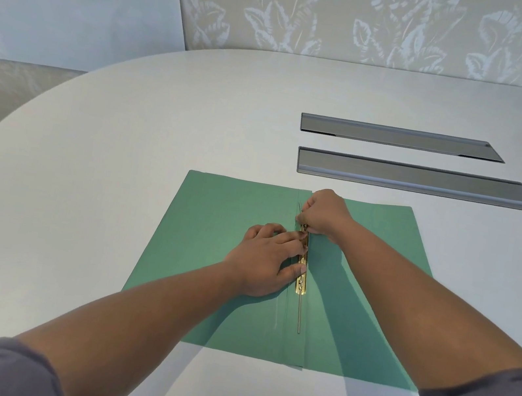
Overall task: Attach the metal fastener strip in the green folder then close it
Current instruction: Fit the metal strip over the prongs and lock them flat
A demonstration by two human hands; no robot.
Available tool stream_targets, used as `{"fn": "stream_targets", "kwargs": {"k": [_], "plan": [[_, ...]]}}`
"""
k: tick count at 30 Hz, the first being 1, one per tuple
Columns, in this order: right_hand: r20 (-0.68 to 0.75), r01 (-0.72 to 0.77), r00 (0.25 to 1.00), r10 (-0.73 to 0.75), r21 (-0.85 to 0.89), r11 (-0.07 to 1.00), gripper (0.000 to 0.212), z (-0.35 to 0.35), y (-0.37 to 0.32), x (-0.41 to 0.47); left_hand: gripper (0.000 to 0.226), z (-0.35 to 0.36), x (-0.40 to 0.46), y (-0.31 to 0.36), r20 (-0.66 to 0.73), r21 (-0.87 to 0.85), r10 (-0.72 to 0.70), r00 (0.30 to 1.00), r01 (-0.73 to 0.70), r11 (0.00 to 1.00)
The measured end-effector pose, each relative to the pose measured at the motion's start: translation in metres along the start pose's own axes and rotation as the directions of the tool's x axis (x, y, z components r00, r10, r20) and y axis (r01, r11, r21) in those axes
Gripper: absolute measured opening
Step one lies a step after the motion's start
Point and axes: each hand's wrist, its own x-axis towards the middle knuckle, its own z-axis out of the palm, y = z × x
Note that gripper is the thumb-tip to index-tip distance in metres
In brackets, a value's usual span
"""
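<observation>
The green folder (225,216) lies open and flat on the white table, spine running toward me. Along the spine sits the gold metal fastener strip (300,282), with a thin silver prong (299,315) stretching toward me below it. My left hand (264,262) presses on the strip's middle, fingers and thumb on the metal. My right hand (325,215) pinches the strip's far end with its fingertips, just beyond the left hand. The strip's upper half is hidden under both hands.
Two long grey recessed metal panels (401,137) (418,179) are set in the table beyond the folder. The rounded table edge (76,77) curves away on the left. A leaf-patterned wall stands behind.
</observation>
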Motion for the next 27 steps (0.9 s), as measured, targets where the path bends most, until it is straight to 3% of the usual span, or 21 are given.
{"fn": "stream_targets", "kwargs": {"k": [2,4,11,20,27], "plan": [[-0.033,0.005,0.999,-0.011,-0.178,0.984,0.007,0.002,-0.011,-0.001,0.045,0.000,0.000,0.000,0.003,0.000,0.000,1.000,0.000,1.000],[-0.064,0.005,0.998,-0.022,-0.253,0.967,0.019,0.004,-0.016,-0.001,0.045,0.000,0.000,0.000,0.006,-0.002,-0.002,1.000,0.002,1.000],[-0.027,-0.022,1.000,0.016,-0.242,0.970,0.029,0.003,-0.012,0.001,0.046,0.001,0.000,-0.001,-0.005,-0.008,0.005,1.000,-0.006,1.000],[0.039,-0.009,0.999,0.019,-0.221,0.975,0.025,0.000,-0.012,0.004,0.047,0.001,0.000,-0.001,-0.004,-0.008,0.003,1.000,-0.003,1.000],[-0.026,0.098,0.993,-0.111,-0.297,0.950,0.028,0.004,-0.008,0.000,0.048,0.000,0.000,-0.001,-0.002,-0.011,0.002,1.000,-0.002,1.000]]}}
